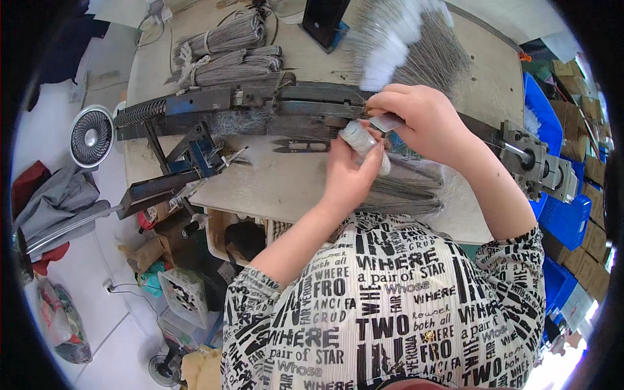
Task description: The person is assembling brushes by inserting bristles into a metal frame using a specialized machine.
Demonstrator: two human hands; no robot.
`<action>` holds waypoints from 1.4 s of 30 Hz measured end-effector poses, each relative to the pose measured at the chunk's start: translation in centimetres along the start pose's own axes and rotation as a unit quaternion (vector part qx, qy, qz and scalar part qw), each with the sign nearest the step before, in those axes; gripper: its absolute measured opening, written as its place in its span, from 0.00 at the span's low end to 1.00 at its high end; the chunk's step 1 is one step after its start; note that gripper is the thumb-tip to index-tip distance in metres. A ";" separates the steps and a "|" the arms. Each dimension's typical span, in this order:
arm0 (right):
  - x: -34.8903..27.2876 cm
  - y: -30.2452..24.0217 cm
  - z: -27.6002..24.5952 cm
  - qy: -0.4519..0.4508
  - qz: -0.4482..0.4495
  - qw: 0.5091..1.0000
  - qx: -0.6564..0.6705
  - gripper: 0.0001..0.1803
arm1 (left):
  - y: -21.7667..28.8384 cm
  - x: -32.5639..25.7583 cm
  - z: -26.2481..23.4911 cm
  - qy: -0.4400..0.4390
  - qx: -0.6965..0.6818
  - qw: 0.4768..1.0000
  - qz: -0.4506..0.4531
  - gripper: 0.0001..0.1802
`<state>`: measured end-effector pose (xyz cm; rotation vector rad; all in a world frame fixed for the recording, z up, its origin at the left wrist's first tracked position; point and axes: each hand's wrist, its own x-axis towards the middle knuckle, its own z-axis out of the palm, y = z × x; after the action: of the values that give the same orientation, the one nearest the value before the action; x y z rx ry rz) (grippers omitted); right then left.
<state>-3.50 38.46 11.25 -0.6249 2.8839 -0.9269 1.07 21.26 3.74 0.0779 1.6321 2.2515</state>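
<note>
My left hand [350, 175] is closed around a white, plastic-looking roll [357, 138], its thumb lying along one side. My right hand [426, 120] is just beyond and to the right, with a small flat grey metal piece [387, 122] between its fingers. Both hands meet at the front edge of a long dark metal bench fixture [305, 107]; the right fingertips come close to its end. Below the hands, partly covered by my left hand, lies a bundle of thin grey wires [406, 188]. A fan of twisted-wire brushes with white bristles [390, 55] spreads past my right hand.
Tied grey wire bundles [227, 55] lie at the back left of the worktable [253, 188]. A coil spring [140, 116] and a blue metal bracket [198, 153] are at the fixture's left. A clamp mechanism [539, 159] stands right, by blue bins [565, 218]. A fan [92, 136] stands left.
</note>
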 end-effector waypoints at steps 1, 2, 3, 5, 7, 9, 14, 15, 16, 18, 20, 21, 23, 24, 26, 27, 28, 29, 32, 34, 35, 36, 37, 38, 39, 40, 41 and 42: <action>0.0 0.0 0.0 -0.003 0.006 1.000 0.004 0.12 | -0.2 0.1 0.0 0.002 -0.002 1.000 0.001 0.20; -0.1 0.0 0.0 -0.006 0.012 1.000 0.009 0.13 | -0.3 0.1 0.1 -0.012 -0.038 0.998 -0.039 0.21; 0.0 0.0 0.0 -0.010 0.009 1.000 0.010 0.13 | -0.4 0.2 0.0 -0.025 -0.073 0.994 -0.078 0.21; 0.4 -0.1 0.1 -0.023 0.004 1.000 -0.009 0.12 | -1.1 1.4 -2.4 0.002 0.064 0.993 -0.099 0.25; 0.1 -0.5 0.0 -0.020 -0.006 0.999 -0.046 0.14 | -1.2 1.5 -3.5 -0.051 0.119 0.990 -0.046 0.26; -0.4 -1.5 -0.2 -0.010 -0.032 0.997 -0.072 0.15 | -0.1 1.1 -4.9 -0.054 0.214 0.975 -0.001 0.24; -5.8 -0.8 0.2 0.035 -0.069 0.997 -0.019 0.23 | 3.5 -1.3 -12.6 0.106 0.192 0.960 -0.175 0.25; -6.3 -0.5 0.2 0.039 -0.064 0.997 -0.024 0.23 | 3.8 -2.0 -15.5 0.154 0.110 0.964 -0.188 0.25; -6.5 0.5 1.5 0.008 -0.053 0.999 -0.010 0.23 | 3.6 -3.1 -18.2 0.214 0.033 0.956 -0.199 0.26; -6.5 1.7 2.1 -0.033 -0.007 0.999 -0.002 0.25 | 4.5 -3.7 -18.9 0.248 0.032 0.958 -0.140 0.24; -4.9 2.0 2.7 -0.014 0.014 0.999 -0.047 0.27 | 3.7 -4.5 -19.7 0.256 0.018 0.960 -0.117 0.22; -4.1 2.1 3.1 0.003 0.022 0.996 -0.087 0.29 | 3.3 -4.7 -19.6 0.273 0.016 0.957 -0.100 0.21; -3.0 2.2 4.2 -0.007 0.091 0.993 -0.075 0.33 | 3.9 -4.5 -18.5 0.281 0.028 0.951 -0.123 0.20; -2.5 2.5 4.8 -0.016 0.109 0.991 -0.071 0.35 | 4.3 -4.5 -18.2 0.307 0.048 0.940 -0.141 0.20; -2.4 3.0 5.5 -0.014 0.119 0.990 -0.069 0.37 | 4.3 -4.3 -18.4 0.296 0.031 0.942 -0.153 0.19; -2.6 3.0 5.2 -0.009 0.127 0.989 -0.072 0.37 | 4.7 -4.3 -18.6 0.297 0.018 0.941 -0.162 0.18; -3.0 2.8 5.0 0.012 0.105 0.991 -0.077 0.34 | 4.3 -4.5 -19.7 0.275 -0.007 0.949 -0.153 0.16; -3.4 2.6 4.8 0.033 0.078 0.993 -0.081 0.31 | 4.0 -4.7 -20.2 0.269 -0.007 0.951 -0.153 0.16; -6.6 1.2 2.2 -0.011 0.073 0.995 0.064 0.23 | 2.6 -5.1 -20.4 0.291 -0.075 0.943 -0.143 0.13; -7.9 1.0 -0.6 -0.067 0.066 0.977 0.192 0.19 | 3.5 -4.3 -17.1 0.215 -0.086 0.959 -0.162 0.13; -8.4 0.8 -2.5 -0.046 0.085 0.967 0.236 0.16 | 4.5 -4.3 -14.5 0.142 -0.099 0.968 -0.182 0.12; -8.8 0.5 -4.0 -0.027 0.104 0.954 0.279 0.13 | 5.2 -3.4 -11.7 0.057 -0.072 0.981 -0.170 0.12; -9.0 0.1 -5.1 0.050 0.186 0.919 0.345 0.13 | 6.1 -1.8 -8.3 -0.031 -0.046 0.986 -0.159 0.12; -9.2 0.4 -6.2 0.099 0.223 0.900 0.361 0.15 | 6.9 -0.1 -4.5 -0.107 0.022 0.980 -0.166 0.11; -8.8 0.8 -6.6 0.113 0.239 0.904 0.335 0.16 | 7.3 1.9 -1.4 -0.225 0.079 0.960 -0.149 0.11; -8.1 1.1 -6.9 0.119 0.230 0.913 0.316 0.16 | 6.8 3.6 1.0 -0.313 0.117 0.934 -0.129 0.11; -7.6 1.2 -7.0 0.122 0.221 0.921 0.297 0.16 | 5.8 5.0 3.1 -0.396 0.153 0.899 -0.108 0.12; -6.8 0.6 -6.7 0.117 0.213 0.923 0.299 0.16 | 4.4 5.5 4.6 -0.374 0.141 0.908 -0.128 0.12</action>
<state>1.42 45.28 15.88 0.1675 2.5055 -1.7614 -4.07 25.99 8.50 0.6690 1.3998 1.4857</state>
